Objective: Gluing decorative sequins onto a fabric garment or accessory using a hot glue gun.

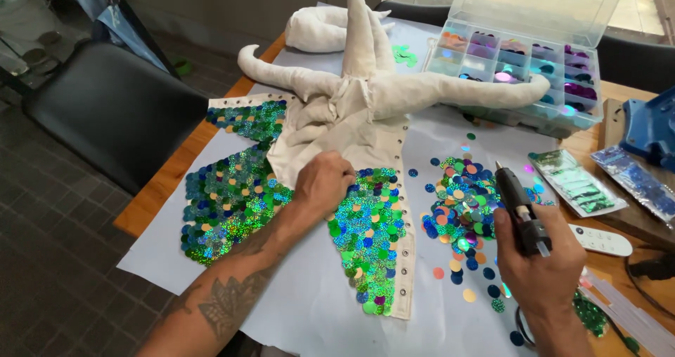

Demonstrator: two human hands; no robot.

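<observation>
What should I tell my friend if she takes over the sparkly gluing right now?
Left hand: pressing down on the cream fabric piece, at the edge of the sequin patch.
Right hand: grip closed around the black glue gun, nozzle pointing up and away, above the loose sequin pile.
Things: the fabric lies on grey paper on the table; the open sequin organiser box sits behind it, sequin packets to the right.
Done: the lower panels are mostly covered in green and blue sequins.
Left: the upper middle fabric and the stuffed arms are bare.
</observation>
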